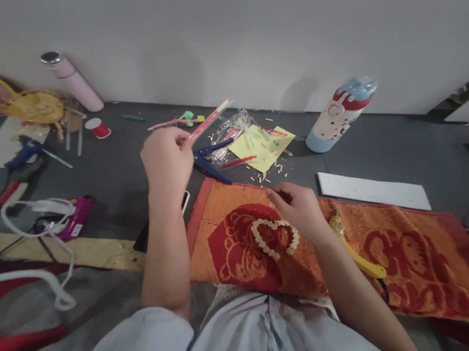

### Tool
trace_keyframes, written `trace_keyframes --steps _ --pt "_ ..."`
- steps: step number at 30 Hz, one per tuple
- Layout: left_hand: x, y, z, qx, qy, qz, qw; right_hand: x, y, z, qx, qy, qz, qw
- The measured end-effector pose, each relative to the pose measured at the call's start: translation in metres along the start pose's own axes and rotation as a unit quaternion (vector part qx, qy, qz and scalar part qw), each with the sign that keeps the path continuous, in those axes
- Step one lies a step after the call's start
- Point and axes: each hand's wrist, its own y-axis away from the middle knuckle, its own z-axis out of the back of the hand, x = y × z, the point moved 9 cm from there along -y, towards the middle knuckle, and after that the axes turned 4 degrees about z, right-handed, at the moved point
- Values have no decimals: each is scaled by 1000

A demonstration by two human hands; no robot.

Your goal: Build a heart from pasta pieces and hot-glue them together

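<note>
My left hand [167, 160] is raised over the table and pinches a thin red-and-white stick [210, 120], which slants up to the right. My right hand [298, 209] is closed with curled fingers just above an orange and red towel [229, 194]; what its fingertips hold, if anything, I cannot make out. Beside that hand, a heart outline of small pale pieces [261, 242] lies on the towel. A yellow glue gun [362, 259] rests by my right forearm. Dark blue hand cutters [210, 166] lie beyond the towel, near my left hand.
Behind the towel are a yellow paper [263, 158], a clear plastic bag of sticks [226, 143] and scattered bits. A patterned bottle [334, 121] and a white strip [371, 191] are at right. At left stand a pink flask [77, 85], a blue glue gun [24, 153] and a cabled power strip [76, 218].
</note>
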Motion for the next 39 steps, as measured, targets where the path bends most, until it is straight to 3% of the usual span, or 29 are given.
trace_keyframes --steps 1,3,6,9,12,15,21,30,39 --pt "1 23 4 -7 49 4 999 0 -4 -5 -3 -68 -15 998" --pt "3 68 -2 33 163 12 986 4 -10 -20 9 -208 -48 977" --pt "25 127 -20 106 274 102 950 19 -18 -36 13 -339 -56 939" --pt "53 170 -32 149 327 192 913 29 -23 -44 -6 -408 -51 912" --pt "71 195 -39 183 338 232 894 28 -23 -55 -4 -420 -60 906" --pt "72 206 -43 214 308 214 902 24 -21 -66 5 -395 -66 916" --pt "66 209 -46 197 289 183 919 19 -15 -79 33 -372 -73 925" --pt "64 207 -55 200 285 186 919 14 -15 -77 28 -387 -78 919" --pt "64 208 -66 221 297 207 906 -2 -15 -85 39 -424 -126 896"
